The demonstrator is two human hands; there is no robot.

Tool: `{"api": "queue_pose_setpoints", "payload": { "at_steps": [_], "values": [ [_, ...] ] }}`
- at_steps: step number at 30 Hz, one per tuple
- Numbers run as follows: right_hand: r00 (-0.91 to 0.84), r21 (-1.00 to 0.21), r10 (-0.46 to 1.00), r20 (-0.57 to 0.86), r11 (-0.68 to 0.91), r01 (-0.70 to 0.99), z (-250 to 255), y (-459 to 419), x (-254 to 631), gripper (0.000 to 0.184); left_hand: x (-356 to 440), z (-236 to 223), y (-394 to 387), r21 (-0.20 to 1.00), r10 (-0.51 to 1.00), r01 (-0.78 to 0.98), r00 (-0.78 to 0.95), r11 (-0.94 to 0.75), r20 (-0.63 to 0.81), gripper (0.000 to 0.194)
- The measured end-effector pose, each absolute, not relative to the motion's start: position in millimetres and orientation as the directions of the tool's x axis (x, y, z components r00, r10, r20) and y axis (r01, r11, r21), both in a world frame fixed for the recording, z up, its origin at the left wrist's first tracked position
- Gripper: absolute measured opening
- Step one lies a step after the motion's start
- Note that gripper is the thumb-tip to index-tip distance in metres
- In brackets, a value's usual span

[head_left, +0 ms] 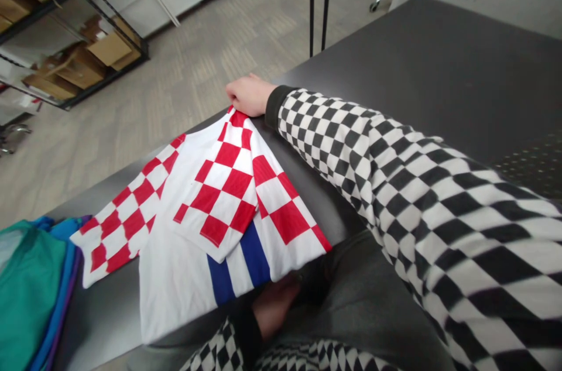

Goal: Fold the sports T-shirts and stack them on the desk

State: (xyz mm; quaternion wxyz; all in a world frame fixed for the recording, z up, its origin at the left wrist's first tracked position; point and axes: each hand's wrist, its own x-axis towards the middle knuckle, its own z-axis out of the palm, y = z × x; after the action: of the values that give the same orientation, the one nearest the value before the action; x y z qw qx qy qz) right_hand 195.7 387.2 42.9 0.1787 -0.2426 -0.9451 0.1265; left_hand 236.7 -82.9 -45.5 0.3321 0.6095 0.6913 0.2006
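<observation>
Shirt (188,213), white with red checks and blue stripes, lies on a dark table (417,67), one sleeve folded across its middle. The right hand (249,95), at the far end, is curled closed, pinching the shirt's far corner. The left hand (274,306) sits at the near hem, fingers under the cloth; whether it grips, I cannot tell. A teal and blue garment (30,289) lies just left of the shirt.
</observation>
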Motion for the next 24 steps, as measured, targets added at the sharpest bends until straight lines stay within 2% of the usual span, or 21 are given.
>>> {"api": "queue_pose_setpoints", "payload": {
  "at_steps": [2, 3, 4, 6, 7, 8, 9, 10, 11, 12, 14, 15, 17, 21, 24],
  "values": [
    [-0.82, -0.315, 0.502, 0.275, 0.853, 0.416, 40.8, 389.4, 194.9, 0.028, 228.3, -11.9, -94.3, 0.76, 0.834, 0.487, 0.106, 0.431, -0.541, 0.032],
    [-0.822, -0.313, 0.501, 0.27, 0.853, 0.417, 39.8, 390.7, 194.5, 0.029, 222.3, 9.6, -97.2, 0.75, 0.745, 0.358, 0.185, 0.556, -0.641, 0.038],
    [-0.824, -0.313, 0.502, 0.264, 0.852, 0.419, 39.0, 392.0, 194.3, 0.03, 214.7, 32.7, -97.4, 0.741, 0.698, 0.261, 0.249, 0.619, -0.671, 0.045],
    [-0.831, -0.314, 0.5, 0.243, 0.851, 0.421, 38.7, 393.9, 194.5, 0.032, 192.7, 77.7, -88.3, 0.764, 0.73, 0.15, 0.228, 0.627, -0.644, 0.045],
    [-0.836, -0.314, 0.498, 0.232, 0.851, 0.42, 39.4, 394.2, 195.0, 0.033, 178.1, 96.1, -79.1, 0.776, 0.756, 0.156, 0.177, 0.611, -0.631, 0.046],
    [-0.839, -0.314, 0.497, 0.223, 0.851, 0.421, 40.5, 394.1, 195.8, 0.033, 161.3, 109.9, -67.4, 0.799, 0.815, 0.223, 0.029, 0.558, -0.578, 0.046],
    [-0.841, -0.314, 0.497, 0.215, 0.85, 0.422, 41.9, 393.6, 196.7, 0.033, 143.0, 118.2, -54.1, 0.794, 0.868, 0.351, -0.169, 0.496, -0.468, 0.047],
    [-0.841, -0.314, 0.498, 0.209, 0.849, 0.425, 43.5, 392.9, 197.6, 0.033, 124.0, 121.2, -40.2, 0.732, 0.882, 0.503, -0.356, 0.459, -0.308, 0.046],
    [-0.84, -0.314, 0.502, 0.206, 0.847, 0.429, 45.1, 392.1, 198.6, 0.033, 105.4, 119.2, -26.7, 0.61, 0.868, 0.648, -0.476, 0.456, -0.143, 0.045],
    [-0.837, -0.315, 0.507, 0.205, 0.844, 0.434, 46.4, 391.4, 199.5, 0.032, 88.0, 113.3, -14.6, 0.457, 0.855, 0.758, -0.518, 0.466, -0.012, 0.046],
    [-0.838, -0.316, 0.507, 0.202, 0.844, 0.434, 47.9, 390.7, 200.9, 0.032, 60.5, 95.6, 3.0, 0.204, 0.849, 0.846, -0.519, 0.493, 0.1, 0.05],
    [-0.841, -0.316, 0.502, 0.202, 0.846, 0.429, 48.1, 390.7, 201.4, 0.031, 51.2, 86.5, 8.2, 0.131, 0.853, 0.857, -0.512, 0.498, 0.106, 0.051],
    [-0.845, -0.314, 0.493, 0.207, 0.852, 0.42, 47.1, 391.5, 202.1, 0.03, 41.1, 73.5, 12.3, 0.093, 0.861, 0.865, -0.501, 0.493, 0.091, 0.046],
    [-0.838, -0.306, 0.496, 0.227, 0.853, 0.422, 43.1, 393.9, 201.9, 0.029, 40.4, 74.6, 10.3, 0.168, 0.878, 0.874, -0.473, 0.456, 0.078, 0.033],
    [-0.838, -0.301, 0.497, 0.224, 0.853, 0.426, 41.6, 394.7, 201.1, 0.03, 42.5, 84.8, 9.2, 0.197, 0.845, 0.828, -0.535, 0.524, -0.001, 0.033]
  ]
}}
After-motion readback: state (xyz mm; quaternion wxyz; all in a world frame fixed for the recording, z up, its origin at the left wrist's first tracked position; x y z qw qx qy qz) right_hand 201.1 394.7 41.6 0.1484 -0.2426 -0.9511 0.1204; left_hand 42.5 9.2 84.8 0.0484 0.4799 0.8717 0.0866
